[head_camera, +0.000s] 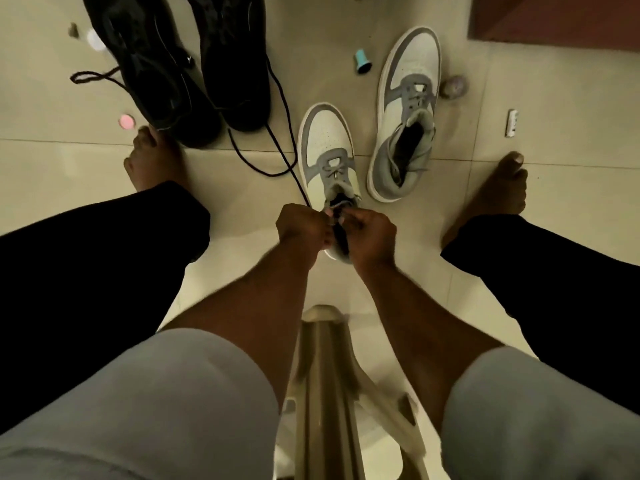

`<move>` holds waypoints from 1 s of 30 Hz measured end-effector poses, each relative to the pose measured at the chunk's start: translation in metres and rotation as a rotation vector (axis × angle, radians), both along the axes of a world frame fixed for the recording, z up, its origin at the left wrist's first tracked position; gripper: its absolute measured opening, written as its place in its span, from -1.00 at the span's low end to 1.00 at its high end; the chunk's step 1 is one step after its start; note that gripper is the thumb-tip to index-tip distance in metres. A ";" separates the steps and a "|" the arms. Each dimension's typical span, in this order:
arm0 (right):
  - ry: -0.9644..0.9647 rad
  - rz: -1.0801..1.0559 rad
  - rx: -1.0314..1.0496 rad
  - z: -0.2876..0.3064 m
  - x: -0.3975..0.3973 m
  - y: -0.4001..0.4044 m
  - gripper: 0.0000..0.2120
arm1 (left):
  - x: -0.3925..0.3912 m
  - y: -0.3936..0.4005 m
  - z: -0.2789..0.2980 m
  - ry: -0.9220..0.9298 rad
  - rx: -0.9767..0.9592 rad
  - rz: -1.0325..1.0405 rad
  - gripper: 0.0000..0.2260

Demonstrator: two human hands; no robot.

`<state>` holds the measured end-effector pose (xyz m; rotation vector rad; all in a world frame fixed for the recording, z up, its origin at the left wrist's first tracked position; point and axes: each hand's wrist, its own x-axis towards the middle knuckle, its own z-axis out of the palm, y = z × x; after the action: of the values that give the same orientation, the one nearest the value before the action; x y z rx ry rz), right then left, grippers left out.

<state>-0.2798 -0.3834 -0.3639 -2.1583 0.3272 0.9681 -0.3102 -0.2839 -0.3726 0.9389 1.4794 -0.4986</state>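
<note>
Lace (287, 164) of black cord is running from the black shoes (207, 81) to your left hand (301, 226), which is pinching its end. Your right hand (370, 233) is pinching the collar of the near sneaker (325, 147) (smooth white toe, grey trim, dark lining), which is standing on the tiled floor (450, 168) between your feet.

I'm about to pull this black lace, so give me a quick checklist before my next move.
1. Lace end held: the black lace reaches the left hand, which appears to pinch it: ok.
2. Sneaker steadied: the right hand grips the near sneaker at its collar: ok.
3. Lace path free: it loops on the floor by the black shoes: not ok, may snag.
4. Lace tip: hidden by fingers: cannot tell.
5. Other sneaker stands apart: ok.
</note>
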 end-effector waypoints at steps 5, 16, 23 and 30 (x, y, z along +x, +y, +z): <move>-0.056 0.061 0.088 -0.034 -0.003 0.017 -0.70 | -0.008 0.001 -0.001 -0.049 0.056 0.003 -0.91; -0.374 0.606 0.047 -0.011 -0.007 -0.025 -0.77 | -0.001 0.006 -0.006 -0.059 0.182 -0.049 -0.76; -0.257 0.359 0.015 -0.020 0.035 -0.021 -0.57 | 0.000 0.003 -0.004 -0.257 0.256 -0.149 -0.66; -0.332 0.746 -0.161 -0.042 0.054 0.008 -0.57 | 0.003 0.003 -0.007 -0.278 0.411 -0.549 -0.71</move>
<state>-0.2258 -0.3750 -0.4062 -2.5919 -0.6239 0.9527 -0.3075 -0.2804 -0.3793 1.6893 1.0771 -0.4362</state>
